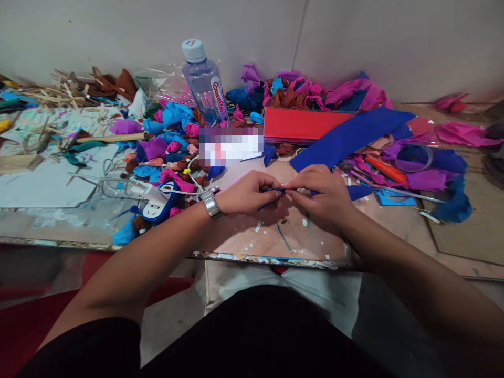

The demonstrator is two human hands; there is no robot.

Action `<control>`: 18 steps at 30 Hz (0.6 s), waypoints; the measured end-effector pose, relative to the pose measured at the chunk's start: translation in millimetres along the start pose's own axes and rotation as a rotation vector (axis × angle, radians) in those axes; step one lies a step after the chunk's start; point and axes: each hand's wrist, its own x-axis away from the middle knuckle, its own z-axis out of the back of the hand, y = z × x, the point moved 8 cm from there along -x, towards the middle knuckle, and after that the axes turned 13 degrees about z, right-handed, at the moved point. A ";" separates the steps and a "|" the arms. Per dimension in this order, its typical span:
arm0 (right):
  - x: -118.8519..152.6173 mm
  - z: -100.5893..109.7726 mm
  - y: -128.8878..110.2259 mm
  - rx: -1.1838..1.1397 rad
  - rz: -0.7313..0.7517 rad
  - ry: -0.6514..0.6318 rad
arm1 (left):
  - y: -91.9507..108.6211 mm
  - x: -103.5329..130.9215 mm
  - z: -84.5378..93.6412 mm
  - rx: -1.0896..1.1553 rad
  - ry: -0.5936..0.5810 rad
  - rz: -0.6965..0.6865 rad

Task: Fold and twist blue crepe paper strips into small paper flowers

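Pinching a blue strip (279,190) between the fingertips of left hand (247,194) and right hand (325,195), with left at nine o'clock of it and right at three. Reaching in over the table (244,236) from eight and four o'clock, with fingers curled and thumbs close together. Looks narrow and plain dark blue at the pinch, largely covered by fingers; resembles in colour the sheet (350,137) at two o'clock.
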 end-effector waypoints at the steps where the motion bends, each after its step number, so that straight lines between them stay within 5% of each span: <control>1: -0.4 0.0 -1.6 -0.006 0.014 -0.005 | -2.2 -0.3 -0.3 0.050 -0.026 0.025; 10: -4.6 0.8 -10.9 -0.004 0.095 -0.041 | -3.9 2.2 -2.0 0.255 -0.081 0.094; 18: -5.8 -0.6 -15.3 0.095 0.116 -0.056 | -1.6 0.8 1.8 0.097 -0.014 0.038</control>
